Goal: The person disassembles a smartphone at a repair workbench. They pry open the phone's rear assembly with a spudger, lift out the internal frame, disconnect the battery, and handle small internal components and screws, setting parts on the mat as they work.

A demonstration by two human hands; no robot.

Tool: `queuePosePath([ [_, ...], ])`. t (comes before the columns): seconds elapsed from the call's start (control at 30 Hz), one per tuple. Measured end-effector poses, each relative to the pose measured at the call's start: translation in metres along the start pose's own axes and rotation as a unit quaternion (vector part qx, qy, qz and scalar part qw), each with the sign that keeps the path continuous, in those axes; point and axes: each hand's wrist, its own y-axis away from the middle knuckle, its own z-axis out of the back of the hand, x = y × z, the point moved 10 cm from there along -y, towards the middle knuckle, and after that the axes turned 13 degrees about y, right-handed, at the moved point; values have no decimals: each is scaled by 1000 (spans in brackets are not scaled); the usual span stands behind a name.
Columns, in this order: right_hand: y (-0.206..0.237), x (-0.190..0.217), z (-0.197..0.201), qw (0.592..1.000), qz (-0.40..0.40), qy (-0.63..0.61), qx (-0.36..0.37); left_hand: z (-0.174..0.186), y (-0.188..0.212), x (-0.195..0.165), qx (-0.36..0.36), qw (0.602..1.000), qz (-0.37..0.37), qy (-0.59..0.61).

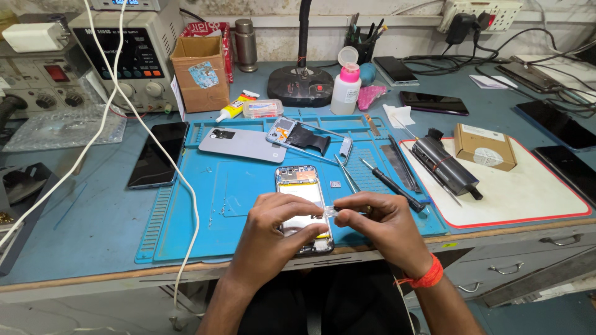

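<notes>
Both hands meet over the opened phone, which lies on the blue mat. Left hand and right hand each pinch a small clear piece between thumb and forefinger, just above the phone. A screwdriver rests right of the phone; a grey back cover lies beyond it.

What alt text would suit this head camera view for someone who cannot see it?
Two bare hands, left hand and right hand, pinch a small clear piece above an opened phone on a blue work mat, with a screwdriver nearby.
</notes>
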Motion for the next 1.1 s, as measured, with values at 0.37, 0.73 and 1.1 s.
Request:
queuePosePath([
  [0.37, -32, 70, 19, 881, 234, 401, -89, 16, -1, 33, -95, 982, 114, 120],
  [0.73, -84, 29, -7, 817, 106, 562, 70, 7, -10, 78, -96, 926, 229, 284],
  [1.1, -50, 42, 4, 996, 76, 47, -32, -7, -9, 89, -119, 862, 240, 431],
])
